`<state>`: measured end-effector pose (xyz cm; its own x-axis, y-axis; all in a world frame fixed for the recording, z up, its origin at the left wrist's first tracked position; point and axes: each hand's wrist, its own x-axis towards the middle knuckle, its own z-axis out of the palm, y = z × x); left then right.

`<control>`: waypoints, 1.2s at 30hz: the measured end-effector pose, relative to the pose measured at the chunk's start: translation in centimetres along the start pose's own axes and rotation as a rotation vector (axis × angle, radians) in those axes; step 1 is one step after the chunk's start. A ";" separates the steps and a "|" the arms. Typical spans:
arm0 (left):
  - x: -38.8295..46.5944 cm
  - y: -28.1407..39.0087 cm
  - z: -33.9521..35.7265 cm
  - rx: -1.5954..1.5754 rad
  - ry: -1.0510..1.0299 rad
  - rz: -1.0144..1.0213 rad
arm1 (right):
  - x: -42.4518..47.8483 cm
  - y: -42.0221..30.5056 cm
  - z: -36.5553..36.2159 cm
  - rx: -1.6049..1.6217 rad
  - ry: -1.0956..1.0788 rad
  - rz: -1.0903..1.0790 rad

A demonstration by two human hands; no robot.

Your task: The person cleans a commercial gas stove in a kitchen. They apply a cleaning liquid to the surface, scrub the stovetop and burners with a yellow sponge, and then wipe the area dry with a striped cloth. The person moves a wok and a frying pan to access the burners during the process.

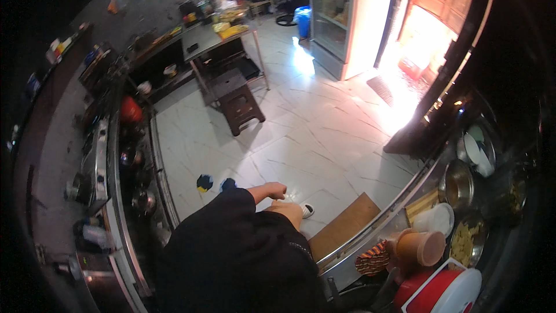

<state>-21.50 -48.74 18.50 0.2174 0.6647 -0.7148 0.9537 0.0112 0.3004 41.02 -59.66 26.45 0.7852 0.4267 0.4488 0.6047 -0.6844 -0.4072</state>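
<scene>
Both hands are close together in front of my black shirt, above the tiled floor (304, 148). My left hand (276, 190) extends from the left sleeve with its fingers bent. Just below it is my right hand (280, 207), its forearm angled inward from the right sleeve. No object is distinct in either hand, and the fingers are too small to read clearly. A black and white slipper or shoe (308, 211) shows on the floor beside the right forearm. Two dark blue patterned items (204, 183) lie to the left, one partly hidden by my sleeve.
A brown plastic stool (241, 102) stands by a metal table (202, 41). Stove counters (102, 156) line the left. The right counter holds a lidded orange tub (421, 248), metal bowls (458, 184) and a red-and-white container (443, 291). A brown board (345, 226) is below its edge.
</scene>
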 end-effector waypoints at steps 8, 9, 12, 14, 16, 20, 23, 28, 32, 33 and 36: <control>-4.0 -10.5 2.3 -0.096 -0.048 -0.345 | -0.3 -3.7 2.2 0.182 -0.197 0.008; -3.9 -10.8 2.1 -0.100 -0.031 -0.333 | -0.6 -4.6 2.2 0.207 -0.218 0.013; -3.2 -12.1 1.8 -0.087 0.017 -0.260 | -2.7 -8.0 3.2 0.276 -0.309 0.018; -1.6 -12.2 1.8 -0.058 0.089 -0.147 | -4.4 -11.2 4.0 0.338 -0.378 0.022; 0.3 -10.1 -1.0 -0.137 0.103 -0.054 | -6.3 -14.8 4.5 0.406 -0.414 0.024; 0.4 -8.3 -5.4 -0.279 0.179 0.158 | -10.6 -23.8 6.4 0.508 -0.509 0.004; -1.2 -12.3 -6.2 -0.347 0.188 0.133 | -15.2 -31.3 8.4 0.580 -0.644 -0.035; -2.7 -27.9 -5.2 -0.263 0.095 -0.024 | -25.5 -44.5 11.2 0.663 -0.888 -0.064; -5.0 -38.4 -7.1 -0.400 0.223 -0.183 | -31.5 -53.5 13.1 0.701 -1.077 -0.105; -5.6 -40.5 -7.7 -0.437 0.251 -0.192 | -33.5 -56.0 13.5 0.706 -1.125 -0.098; -6.2 -44.9 -10.5 -0.559 0.356 -0.193 | -38.6 -65.2 15.4 0.720 -1.227 -0.139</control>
<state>-67.90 -45.53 16.09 -0.1187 0.8160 -0.5657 0.6978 0.4739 0.5372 -26.65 -22.36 23.43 0.1070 0.9508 -0.2908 0.3283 -0.3099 -0.8923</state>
